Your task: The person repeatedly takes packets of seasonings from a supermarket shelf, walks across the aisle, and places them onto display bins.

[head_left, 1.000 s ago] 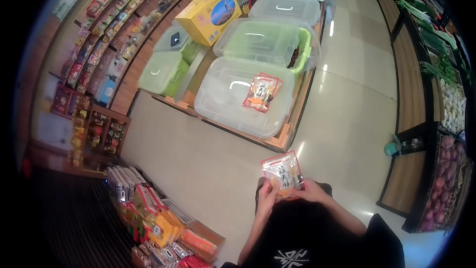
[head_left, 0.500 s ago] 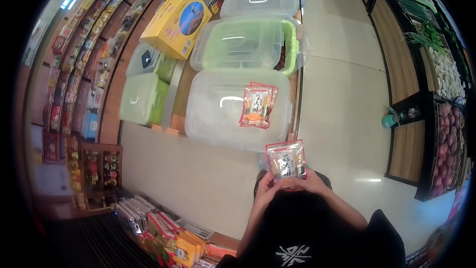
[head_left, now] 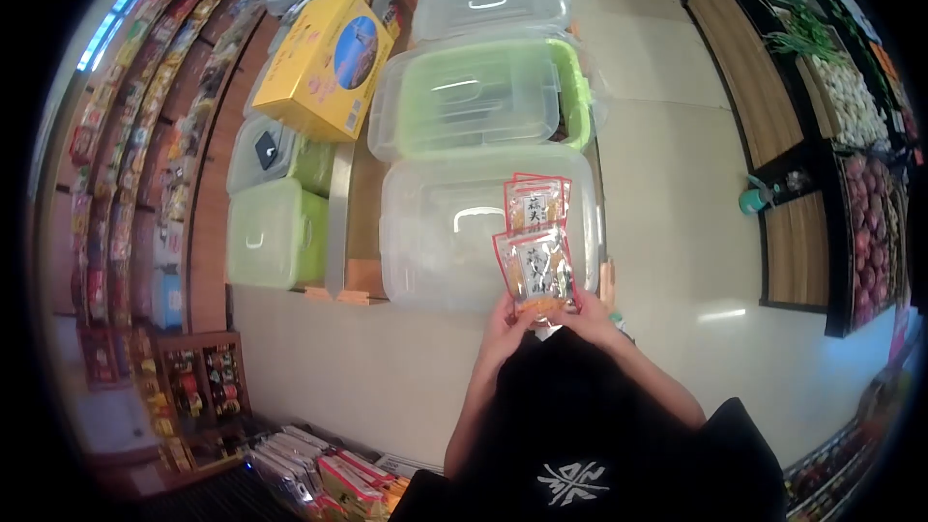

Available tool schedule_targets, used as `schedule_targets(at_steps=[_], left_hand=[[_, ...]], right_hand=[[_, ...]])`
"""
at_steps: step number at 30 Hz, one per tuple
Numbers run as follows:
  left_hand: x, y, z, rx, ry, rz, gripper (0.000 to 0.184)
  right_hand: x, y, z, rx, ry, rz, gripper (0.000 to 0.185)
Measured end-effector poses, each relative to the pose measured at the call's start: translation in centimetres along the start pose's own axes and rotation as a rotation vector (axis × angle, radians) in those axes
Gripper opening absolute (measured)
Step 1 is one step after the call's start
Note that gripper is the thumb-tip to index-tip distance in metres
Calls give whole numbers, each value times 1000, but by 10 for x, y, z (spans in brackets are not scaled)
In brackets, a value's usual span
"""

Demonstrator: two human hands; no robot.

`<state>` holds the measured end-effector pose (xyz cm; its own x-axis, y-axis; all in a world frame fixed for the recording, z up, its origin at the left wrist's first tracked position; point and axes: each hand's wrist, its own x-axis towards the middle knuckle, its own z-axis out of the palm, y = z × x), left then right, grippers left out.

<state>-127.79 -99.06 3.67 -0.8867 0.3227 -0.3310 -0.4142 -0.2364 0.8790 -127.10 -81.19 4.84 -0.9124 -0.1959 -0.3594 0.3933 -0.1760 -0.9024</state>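
My left hand (head_left: 507, 327) and my right hand (head_left: 589, 317) pinch the lower corners of clear, red-edged snack packets (head_left: 541, 269), which look like two overlapping. Black characters and orange contents show on them. Beyond their top edge, other red-edged packets (head_left: 536, 201) lie on the translucent lid (head_left: 435, 232) of the nearest bin, partly covered by the held ones. My fingertips are partly hidden behind the held packets.
A yellow box (head_left: 314, 63) stands left on the display, near green bins (head_left: 266, 244). Another lidded green bin (head_left: 464, 97) sits behind. Snack shelves curve along the left. Onions (head_left: 867, 232) and vegetables line the right. Packaged goods (head_left: 319, 472) stand at the lower left.
My hands have brought the held packets forward over the near bin's lid, up to the packets lying there. The view has turned, and the display now appears closer to me.
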Motion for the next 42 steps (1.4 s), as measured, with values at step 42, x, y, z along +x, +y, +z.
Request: schedule_targets(at_steps=[42], left_hand=[[-38, -43, 87, 929, -170, 431, 64]], right_hand=[[-267, 126, -51, 297, 800, -124, 29]])
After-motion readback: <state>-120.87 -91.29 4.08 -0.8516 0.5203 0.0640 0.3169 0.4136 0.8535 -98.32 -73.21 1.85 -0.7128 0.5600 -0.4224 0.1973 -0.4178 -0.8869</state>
